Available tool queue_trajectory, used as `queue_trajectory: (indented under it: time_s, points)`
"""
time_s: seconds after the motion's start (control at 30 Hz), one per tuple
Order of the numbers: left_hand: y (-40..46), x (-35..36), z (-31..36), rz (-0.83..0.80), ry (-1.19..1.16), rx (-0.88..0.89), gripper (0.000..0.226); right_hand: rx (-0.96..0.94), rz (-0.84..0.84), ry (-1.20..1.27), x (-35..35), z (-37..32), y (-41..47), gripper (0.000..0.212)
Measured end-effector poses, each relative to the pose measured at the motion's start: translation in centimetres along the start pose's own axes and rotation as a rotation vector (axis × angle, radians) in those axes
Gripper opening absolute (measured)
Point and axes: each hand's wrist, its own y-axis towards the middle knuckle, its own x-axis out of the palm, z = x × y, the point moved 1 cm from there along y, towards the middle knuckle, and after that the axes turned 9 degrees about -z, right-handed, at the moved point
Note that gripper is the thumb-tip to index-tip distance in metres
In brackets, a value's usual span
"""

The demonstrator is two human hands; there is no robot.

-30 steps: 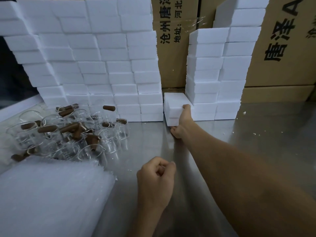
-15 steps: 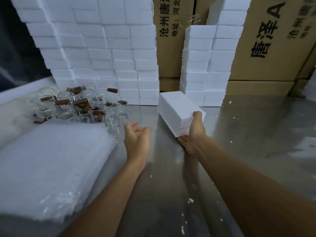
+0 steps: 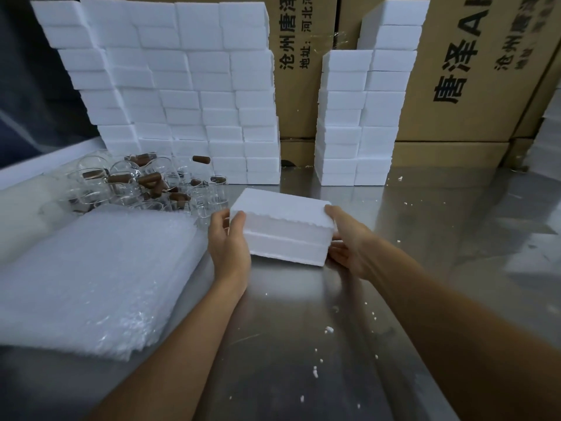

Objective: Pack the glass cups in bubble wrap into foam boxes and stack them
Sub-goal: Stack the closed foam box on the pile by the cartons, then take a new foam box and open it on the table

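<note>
While it sits on the steel table (image 3: 394, 268), the closed foam box (image 3: 283, 229) is grasped at both ends, left hand (image 3: 229, 244) and right hand (image 3: 349, 241) curled round it; glass cups (image 3: 145, 186) lie behind the bubble wrap (image 3: 91, 275), foam box stacks (image 3: 188, 92) beyond

Foam, glass, plastic film, cardboard and steel showing their finishes

The foam box (image 3: 280, 230) is looking matt white and grainy, with a rough, crumbly seam edge; the foam stacks (image 3: 182, 95) behind the foam box are showing the same chalky finish. The metal table (image 3: 303, 314) under it is gleaming, brushed and reflective, dotted with white foam crumbs (image 3: 328, 330). Left of the foam box, the bubble wrap (image 3: 91, 278) is glinting as glossy, translucent plastic. Behind that, the glass cups (image 3: 127, 186) are shining clear with matt brown wood-like handles. The cardboard cartons (image 3: 473, 71) are appearing dull brown, printed black.
</note>
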Motion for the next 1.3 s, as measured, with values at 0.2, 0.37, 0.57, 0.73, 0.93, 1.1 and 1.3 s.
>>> queue_trajectory:
  time_s: [0.2, 0.37, 0.57, 0.73, 0.93, 1.1, 1.3]
  points:
    - [-0.2, -0.6, -0.4, 0.003, 0.151, -0.001, 0.008, -0.092, 0.03, 0.092, -0.2, 0.9, 0.7, 0.057]
    - [-0.1, -0.5, -0.2, -0.026, 0.15, -0.007, 0.016, -0.186, 0.136, -0.121, -0.1, 1.3, 1.1, 0.051]
    - [0.0, -1.5, 0.3, -0.103, 0.113, -0.127, 0.057, -0.088, -0.057, -0.197, -0.2, 0.5, 0.6, 0.08]
    - [0.8, -2.6, 1.1, -0.188, 0.156, -0.229, 0.082, -0.043, -0.228, -0.373, -0.5, -0.8, 0.1, 0.068]
    - [2.5, -2.9, -0.2, -0.221, 0.381, -0.198, 0.034, 0.075, -0.232, -0.553, -0.2, -1.4, 0.8, 0.098]
    - [3.2, -2.9, -0.7, -0.245, 0.463, -0.203, 0.035, 0.092, -0.202, -0.69, 0.1, -1.8, 1.3, 0.097]
    - [3.8, -2.7, -1.0, -0.259, 0.577, -0.237, 0.039, 0.094, -0.167, -0.708, 0.3, -1.7, 1.7, 0.089]
